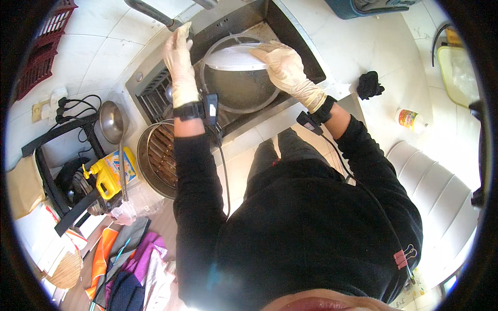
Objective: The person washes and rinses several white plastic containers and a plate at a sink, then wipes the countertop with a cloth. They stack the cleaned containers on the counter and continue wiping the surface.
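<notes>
My right hand (pixel 290 64), in a pale latex glove, grips the rim of a white plate (pixel 235 58). The plate is tilted over a large round basin (pixel 204 72) that stands in the metal sink (pixel 286 37). What looks like water fills part of the basin. My left hand (pixel 180 62), gloved too, is raised at the end of a grey faucet pipe (pixel 149 11). Its fingers point away from me, and whether they close around the pipe is hidden. Both wrists wear black straps with small cabled devices.
Left of the sink are a round pot with a slatted rack (pixel 159 155), a metal ladle (pixel 113 122), and a yellow detergent bottle (pixel 111 173). A black cloth (pixel 369 84) and a white bottle (pixel 410 120) lie on the right counter. A slotted drain basket (pixel 155 91) sits beside the basin.
</notes>
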Demonstrator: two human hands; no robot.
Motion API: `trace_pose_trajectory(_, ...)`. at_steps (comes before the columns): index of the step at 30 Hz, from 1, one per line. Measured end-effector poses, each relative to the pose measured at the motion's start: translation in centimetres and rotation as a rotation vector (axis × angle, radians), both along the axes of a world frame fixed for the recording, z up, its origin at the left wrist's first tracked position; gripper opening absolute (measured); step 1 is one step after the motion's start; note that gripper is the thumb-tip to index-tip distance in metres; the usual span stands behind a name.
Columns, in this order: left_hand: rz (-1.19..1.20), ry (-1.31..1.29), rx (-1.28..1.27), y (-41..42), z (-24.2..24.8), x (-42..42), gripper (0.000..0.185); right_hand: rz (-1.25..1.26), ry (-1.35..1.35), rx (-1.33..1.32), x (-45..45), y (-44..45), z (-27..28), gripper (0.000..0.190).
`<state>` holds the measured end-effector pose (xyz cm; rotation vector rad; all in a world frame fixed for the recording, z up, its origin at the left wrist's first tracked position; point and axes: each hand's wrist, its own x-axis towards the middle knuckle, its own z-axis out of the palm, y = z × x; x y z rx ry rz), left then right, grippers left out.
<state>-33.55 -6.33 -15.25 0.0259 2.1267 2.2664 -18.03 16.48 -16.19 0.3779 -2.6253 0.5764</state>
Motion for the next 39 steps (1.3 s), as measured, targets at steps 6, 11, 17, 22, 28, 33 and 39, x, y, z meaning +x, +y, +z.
trace_pose_trajectory(6, -0.072, -0.405, 0.457, 1.1, -1.7, 10.3, 0.084, -0.075, -0.028, 0.198, 0.7, -0.8, -1.1, 0.042)
trace_pose_trajectory(11, -0.069, -0.466, 0.646, 2.0, -3.8, 12.8, 0.061, 0.073, -0.069, 0.209, 2.1, -0.8, -2.2, 0.049)
trace_pose_trajectory(17, -0.015, -0.098, -0.103, 2.9, -1.9, 13.0, 0.039, 0.062, -0.497, -0.388, 2.8, -0.5, -3.3, 0.072)
trace_pose_trajectory(22, -0.138, 0.096, -0.614, 5.1, 0.2, 15.0, 0.038, 0.103, -0.498, -1.009, -0.7, -1.2, -4.5, 0.057)
trace_pose_trajectory(28, -0.171, 0.363, -0.675, 6.3, 1.1, 17.6, 0.031, 0.016, -0.801, -1.501, -1.7, -1.3, -5.9, 0.040)
trace_pose_trajectory(33, -0.286, 0.312, -0.762, 5.7, 1.5, 18.7, 0.058, 0.055, -0.765, -1.584, -0.9, -1.4, -5.9, 0.031)
trace_pose_trajectory(39, -0.259, 0.315, -0.520, 4.1, 2.5, 20.2, 0.070, 0.003, -0.706, -1.243, -0.4, -1.0, -3.0, 0.027)
